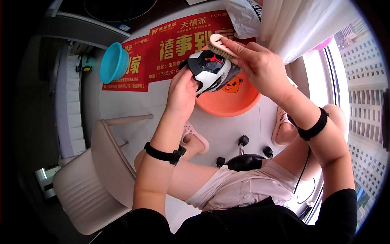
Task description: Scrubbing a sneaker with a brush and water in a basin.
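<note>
A black and white sneaker (210,68) with a red emblem is held up over an orange plastic basin (231,106). My left hand (184,91) grips it at one end. In my right hand (263,65) is a pale scrub brush (221,45), its handle pinched between thumb and fingers. The bristles face down at the shoe's upper and look to be against it, though exact contact is hard to tell. A cartoon animal face decorates the inside of the basin, partly covered by the shoe.
Red printed mats (161,61) with writing cover the floor ahead. A turquoise basin (114,64) stands tilted-looking at left. Behind hang a white plastic bag (243,18) and a white curtain (292,27). A beige chair (94,180) is at my left, a window (365,100) at my right.
</note>
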Demonstrator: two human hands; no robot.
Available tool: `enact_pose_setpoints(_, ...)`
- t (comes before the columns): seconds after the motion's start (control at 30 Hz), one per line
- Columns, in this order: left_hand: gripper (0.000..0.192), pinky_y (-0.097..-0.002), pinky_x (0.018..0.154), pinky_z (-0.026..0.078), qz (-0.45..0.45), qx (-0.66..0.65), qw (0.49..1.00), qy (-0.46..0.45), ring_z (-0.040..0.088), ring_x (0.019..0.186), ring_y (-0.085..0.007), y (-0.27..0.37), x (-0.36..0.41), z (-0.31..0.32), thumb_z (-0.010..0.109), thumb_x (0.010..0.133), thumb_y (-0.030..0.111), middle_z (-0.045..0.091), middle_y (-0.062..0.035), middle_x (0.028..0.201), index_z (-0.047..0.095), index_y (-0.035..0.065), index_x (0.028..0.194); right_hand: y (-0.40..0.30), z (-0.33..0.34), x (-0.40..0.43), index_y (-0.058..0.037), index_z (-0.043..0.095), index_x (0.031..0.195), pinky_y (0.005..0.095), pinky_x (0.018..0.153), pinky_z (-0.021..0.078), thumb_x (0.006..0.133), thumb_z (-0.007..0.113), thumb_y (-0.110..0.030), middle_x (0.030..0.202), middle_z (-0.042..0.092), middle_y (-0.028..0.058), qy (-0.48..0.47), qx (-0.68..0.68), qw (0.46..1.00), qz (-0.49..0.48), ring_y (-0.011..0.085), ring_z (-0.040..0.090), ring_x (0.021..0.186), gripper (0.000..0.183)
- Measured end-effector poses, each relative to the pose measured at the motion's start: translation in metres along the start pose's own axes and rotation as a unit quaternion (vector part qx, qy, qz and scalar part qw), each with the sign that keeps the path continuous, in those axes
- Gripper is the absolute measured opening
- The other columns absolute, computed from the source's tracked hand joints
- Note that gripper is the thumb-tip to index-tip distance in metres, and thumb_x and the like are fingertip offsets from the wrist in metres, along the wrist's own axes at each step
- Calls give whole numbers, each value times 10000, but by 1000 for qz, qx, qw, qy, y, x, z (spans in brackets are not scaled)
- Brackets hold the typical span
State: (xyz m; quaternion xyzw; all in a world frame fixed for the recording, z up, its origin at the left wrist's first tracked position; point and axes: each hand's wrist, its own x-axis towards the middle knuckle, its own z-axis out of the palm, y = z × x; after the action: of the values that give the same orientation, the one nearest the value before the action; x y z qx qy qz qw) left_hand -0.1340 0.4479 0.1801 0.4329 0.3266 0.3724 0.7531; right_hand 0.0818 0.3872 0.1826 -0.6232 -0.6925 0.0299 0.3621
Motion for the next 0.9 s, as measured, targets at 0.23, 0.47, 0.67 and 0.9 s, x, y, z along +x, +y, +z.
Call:
enact_pose_setpoints(0.23,480,-303,914,523,-1,72,991,111,650,1037,-161,-5,3,6,788,842,117,661,-96,1168,576,-11,1252,-9,5,-8,-287,593,1371,392,571,518,881,682,-204,737,574,34,-32,13,999,-28,257,608,661,505)
enact_pose_setpoints(0.47,523,-285,869,545,38,251,961,110,664,983,-159,-12,5,7,793,747,-39,670,-84,1117,579,-7,1223,-3,8,-8,-282,599,1367,386,569,514,880,680,-199,743,577,30,-46,43,997,-35,253,604,668,500)
enact_pose_setpoints(0.67,497,-337,826,555,69,365,924,97,683,931,-202,-13,4,5,868,677,39,705,-100,1027,628,11,1111,-10,-5,2,-299,609,1360,366,575,513,843,691,-179,748,570,20,-30,0,991,-127,227,607,697,536)
enact_pose_setpoints(0.9,454,-370,767,551,43,443,895,32,695,886,-258,-4,-1,4,884,656,81,712,-114,975,616,20,1017,-14,-13,0,-329,664,1295,332,575,516,722,687,-73,750,560,11,-93,-45,966,-237,193,606,706,628)
